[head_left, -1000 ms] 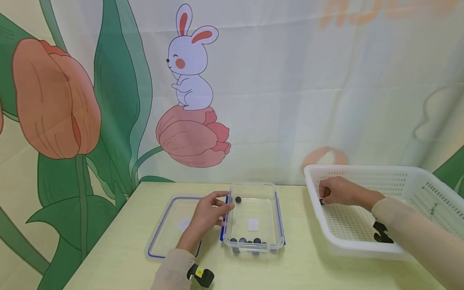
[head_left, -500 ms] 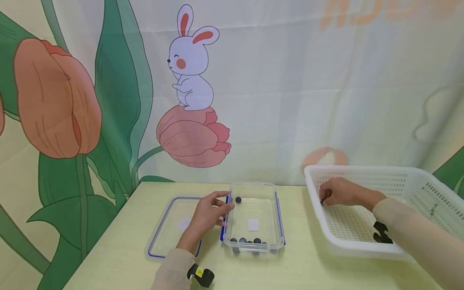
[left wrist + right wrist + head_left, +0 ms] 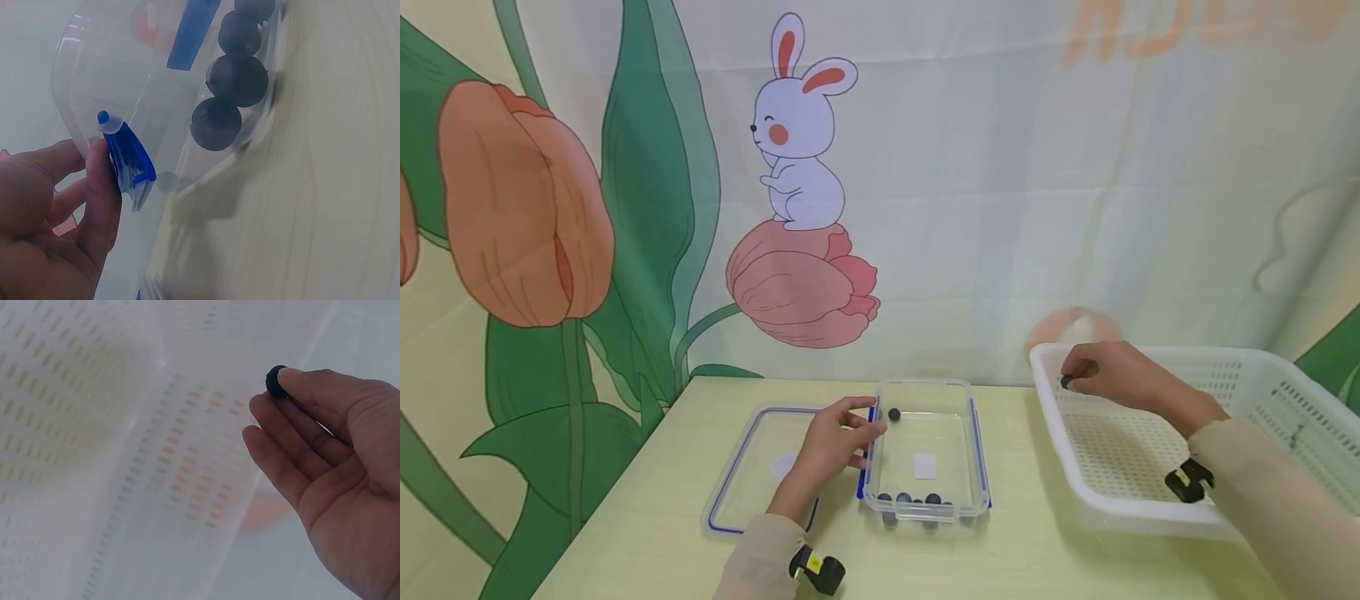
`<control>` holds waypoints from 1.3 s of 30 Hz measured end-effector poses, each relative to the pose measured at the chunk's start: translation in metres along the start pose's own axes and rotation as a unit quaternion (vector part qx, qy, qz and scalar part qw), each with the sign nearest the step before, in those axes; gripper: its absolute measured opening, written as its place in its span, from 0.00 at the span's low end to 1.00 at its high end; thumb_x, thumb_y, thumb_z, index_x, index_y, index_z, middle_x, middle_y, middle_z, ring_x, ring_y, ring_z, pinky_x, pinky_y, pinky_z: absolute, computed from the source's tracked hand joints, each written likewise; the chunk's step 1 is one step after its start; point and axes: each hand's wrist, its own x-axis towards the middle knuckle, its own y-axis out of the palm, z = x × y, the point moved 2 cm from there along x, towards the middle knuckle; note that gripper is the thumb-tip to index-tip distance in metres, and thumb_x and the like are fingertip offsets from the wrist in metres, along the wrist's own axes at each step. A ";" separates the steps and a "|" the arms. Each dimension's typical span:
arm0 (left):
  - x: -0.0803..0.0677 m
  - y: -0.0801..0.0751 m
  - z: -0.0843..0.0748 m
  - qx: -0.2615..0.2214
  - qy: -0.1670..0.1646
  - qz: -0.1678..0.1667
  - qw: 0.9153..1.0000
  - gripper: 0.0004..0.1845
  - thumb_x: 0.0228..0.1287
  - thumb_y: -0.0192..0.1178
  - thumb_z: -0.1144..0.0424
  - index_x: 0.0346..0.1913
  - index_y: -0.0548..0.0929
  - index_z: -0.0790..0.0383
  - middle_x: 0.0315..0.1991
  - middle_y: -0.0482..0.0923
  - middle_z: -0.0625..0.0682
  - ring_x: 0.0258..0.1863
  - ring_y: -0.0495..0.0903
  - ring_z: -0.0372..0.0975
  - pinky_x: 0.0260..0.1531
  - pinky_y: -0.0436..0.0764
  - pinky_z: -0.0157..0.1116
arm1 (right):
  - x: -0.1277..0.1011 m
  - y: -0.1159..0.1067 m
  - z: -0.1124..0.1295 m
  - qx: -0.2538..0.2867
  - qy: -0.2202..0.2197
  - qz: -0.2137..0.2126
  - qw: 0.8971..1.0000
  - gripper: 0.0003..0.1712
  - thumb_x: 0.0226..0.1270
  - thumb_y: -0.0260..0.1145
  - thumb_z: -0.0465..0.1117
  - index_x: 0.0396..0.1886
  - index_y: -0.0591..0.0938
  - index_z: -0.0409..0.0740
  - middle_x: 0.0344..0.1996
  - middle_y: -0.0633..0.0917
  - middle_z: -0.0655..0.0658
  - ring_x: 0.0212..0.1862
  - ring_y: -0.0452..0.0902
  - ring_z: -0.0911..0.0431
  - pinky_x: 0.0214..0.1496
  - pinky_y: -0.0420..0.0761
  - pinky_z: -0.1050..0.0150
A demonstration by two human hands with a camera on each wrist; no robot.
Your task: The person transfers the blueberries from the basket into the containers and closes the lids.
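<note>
My right hand [image 3: 1101, 373] is raised over the left rim of a white perforated basket [image 3: 1270, 367] and pinches a small dark ball [image 3: 1065, 382] [image 3: 275, 381] at its fingertips. A clear plastic box [image 3: 925, 392] with blue clips stands at the table's middle. It holds one dark ball [image 3: 894, 413] near its far left and several dark balls [image 3: 916, 501] [image 3: 228, 94] along its near wall. My left hand [image 3: 835, 437] rests against the box's left side, its fingers [image 3: 103, 194] touching the blue clip [image 3: 128, 159].
The box's clear lid [image 3: 752, 467] with a blue seal lies flat to the left of the box, partly under my left hand. A printed curtain with a rabbit and tulips hangs right behind the pale wooden table [image 3: 647, 533].
My right hand has risen from the basket's floor to above its left rim, with the dark ball pinched in it. The left hand has stayed at the box.
</note>
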 end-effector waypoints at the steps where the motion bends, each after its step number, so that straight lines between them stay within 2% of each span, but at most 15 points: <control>1: 0.000 0.000 0.000 0.000 0.000 0.001 1.000 0.27 0.71 0.73 0.61 0.71 0.81 0.55 0.44 0.78 0.57 0.35 0.83 0.44 0.30 0.89 0.35 | -0.002 -0.003 0.003 0.002 0.009 -0.005 1.000 0.06 0.71 0.73 0.34 0.45 0.87 0.39 0.39 0.89 0.50 0.43 0.86 0.52 0.44 0.85 0.54; 5: 0.001 0.001 0.000 0.000 0.002 0.004 1.000 0.27 0.71 0.73 0.61 0.71 0.81 0.55 0.44 0.78 0.57 0.35 0.83 0.43 0.30 0.89 0.35 | -0.010 -0.013 0.017 0.015 0.023 -0.037 0.999 0.09 0.73 0.73 0.36 0.49 0.86 0.39 0.42 0.89 0.49 0.46 0.87 0.51 0.47 0.85 0.54; 12: 0.002 0.001 0.000 -0.001 0.001 0.003 1.000 0.27 0.71 0.73 0.61 0.71 0.81 0.55 0.44 0.78 0.57 0.36 0.83 0.44 0.30 0.89 0.35 | -0.021 -0.025 0.044 0.029 0.006 -0.096 0.995 0.09 0.74 0.74 0.38 0.49 0.86 0.43 0.43 0.90 0.49 0.46 0.88 0.52 0.46 0.85 0.65; 18: 0.002 0.002 0.000 -0.004 0.001 0.006 1.000 0.27 0.70 0.73 0.61 0.70 0.81 0.56 0.44 0.78 0.57 0.35 0.83 0.43 0.29 0.89 0.36 | -0.025 -0.031 0.073 0.007 -0.012 -0.122 0.992 0.08 0.75 0.73 0.40 0.49 0.87 0.47 0.42 0.90 0.51 0.47 0.89 0.51 0.46 0.86 0.62; 23: 0.002 0.001 0.000 -0.007 0.003 0.006 1.000 0.27 0.70 0.73 0.62 0.70 0.81 0.57 0.43 0.78 0.57 0.35 0.83 0.43 0.29 0.89 0.36 | -0.030 -0.032 0.099 0.006 -0.042 -0.145 0.989 0.09 0.74 0.73 0.37 0.50 0.88 0.50 0.41 0.89 0.54 0.45 0.89 0.54 0.47 0.86 0.63; 27: 0.002 0.002 0.000 -0.008 0.005 0.007 1.000 0.27 0.70 0.73 0.62 0.70 0.81 0.57 0.43 0.78 0.57 0.35 0.83 0.43 0.29 0.89 0.36 | -0.032 -0.026 0.116 0.029 -0.071 -0.160 0.984 0.10 0.72 0.74 0.35 0.49 0.88 0.50 0.42 0.88 0.55 0.43 0.87 0.60 0.47 0.85 0.70; 31: 0.002 0.002 0.000 -0.007 0.006 0.007 1.000 0.27 0.71 0.73 0.62 0.70 0.81 0.56 0.43 0.78 0.57 0.35 0.83 0.43 0.29 0.89 0.36 | -0.033 -0.016 0.129 0.056 -0.115 -0.166 0.978 0.11 0.69 0.76 0.31 0.48 0.88 0.47 0.43 0.87 0.54 0.43 0.87 0.60 0.49 0.85 0.72; 33: 0.002 0.002 -0.001 -0.006 0.006 0.005 1.000 0.27 0.70 0.73 0.62 0.70 0.81 0.56 0.43 0.78 0.57 0.35 0.83 0.43 0.29 0.89 0.36 | -0.033 -0.010 0.135 0.066 -0.125 -0.164 0.976 0.12 0.68 0.76 0.31 0.48 0.88 0.46 0.44 0.88 0.54 0.43 0.87 0.60 0.50 0.86 0.70; 39: 0.000 0.000 -0.001 -0.002 0.005 0.000 1.000 0.27 0.70 0.73 0.61 0.70 0.81 0.56 0.43 0.78 0.57 0.35 0.83 0.44 0.29 0.89 0.36 | -0.031 0.014 0.150 0.088 -0.106 -0.147 0.979 0.11 0.70 0.75 0.34 0.49 0.88 0.49 0.43 0.89 0.57 0.45 0.88 0.60 0.50 0.88 0.58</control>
